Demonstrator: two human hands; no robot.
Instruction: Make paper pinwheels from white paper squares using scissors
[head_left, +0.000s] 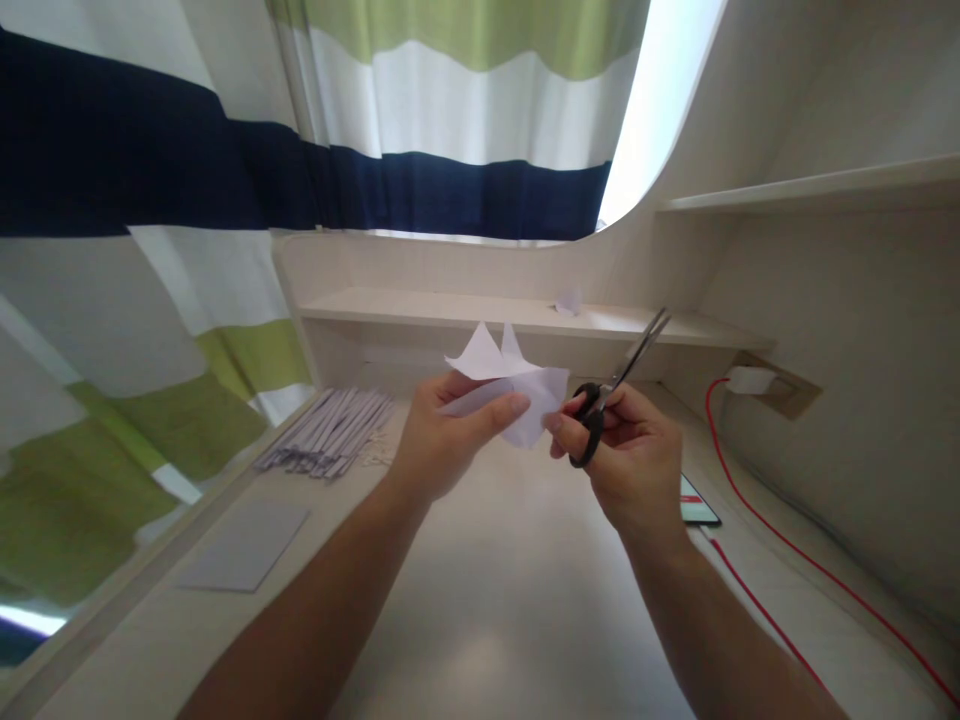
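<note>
- Your left hand [442, 435] is up in front of you over the desk [510, 600], pinching a cut-up white paper piece [501, 385] w/ thumb on top and fingers under it. Grip is closed on the paper, no slack that I can see.
- That paper sits in mid air btw both hands, well above the desk, pointy flaps sticking up toward the low shelf [420, 308].
- Your right hand [626, 455] holds black-handled scissors [611, 395], fingers wrapped thru/around the loops, so closed on the handles. Blades point up and to the right, away from the paper, and look shut or nearly so.
- Right thumb tip is touching or just beside the paper's right edge, can't tell which.
- Other stuff: a fanned stack of paper strips [330, 432] lies on the desk to the left, near the striped curtain [225, 170].
- A flat grey sheet [247, 545] lies nearer you on the left side of the desk.
- A small paper scrap [568, 302] sits on the low shelf behind.
- A phone [699, 503] lies on the desk just behind your right hand, partly hidden, w/ a red cable [780, 545] running along the right side up to a white charger [750, 380] in the wall.
</note>
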